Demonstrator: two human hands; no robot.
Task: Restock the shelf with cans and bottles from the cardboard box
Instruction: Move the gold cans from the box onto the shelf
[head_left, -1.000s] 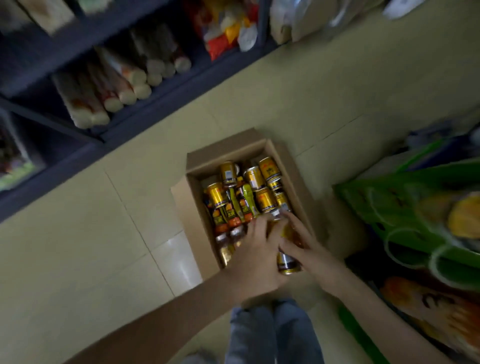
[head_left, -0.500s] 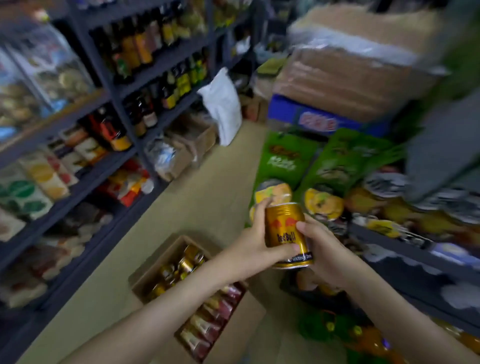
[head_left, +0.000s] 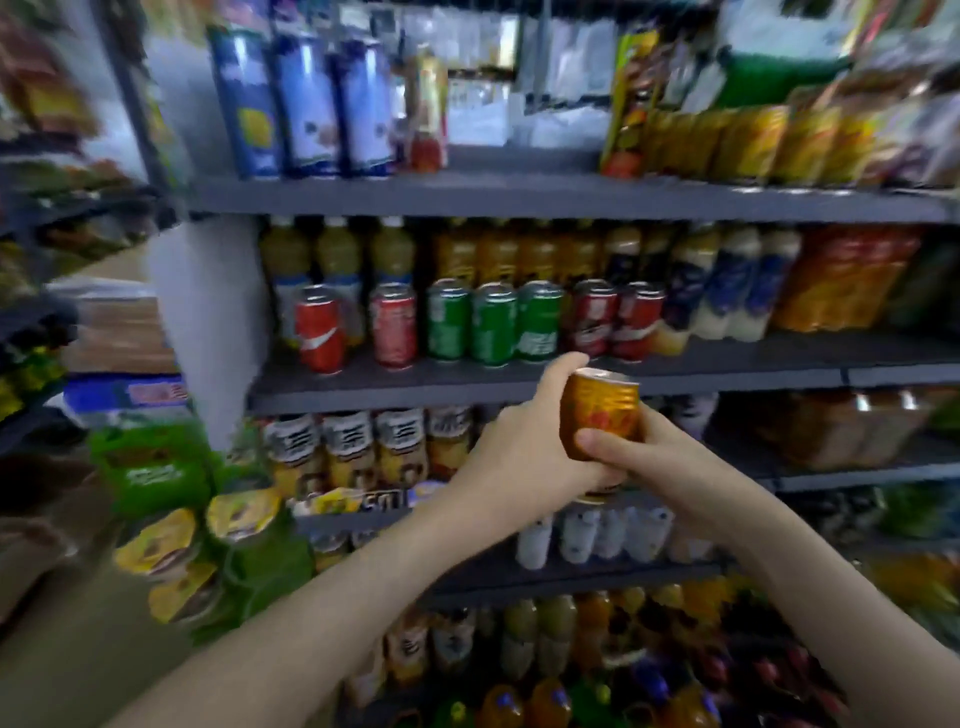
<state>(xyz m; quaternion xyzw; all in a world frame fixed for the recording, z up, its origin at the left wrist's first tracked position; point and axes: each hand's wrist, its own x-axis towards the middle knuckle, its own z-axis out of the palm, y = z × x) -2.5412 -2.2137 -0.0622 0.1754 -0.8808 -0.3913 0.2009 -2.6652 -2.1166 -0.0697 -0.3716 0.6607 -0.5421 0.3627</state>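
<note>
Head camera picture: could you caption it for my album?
Left hand and right hand hold a gold can before a shelf of red and green cans.

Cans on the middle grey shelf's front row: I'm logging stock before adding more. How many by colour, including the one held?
Red metal drink cans: 4
Green metal drink cans: 3
Gold metal can, gripped by left hand and right hand: 1
Total: 8

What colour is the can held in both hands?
Gold can with a red mark, clearest in the head view.
</note>
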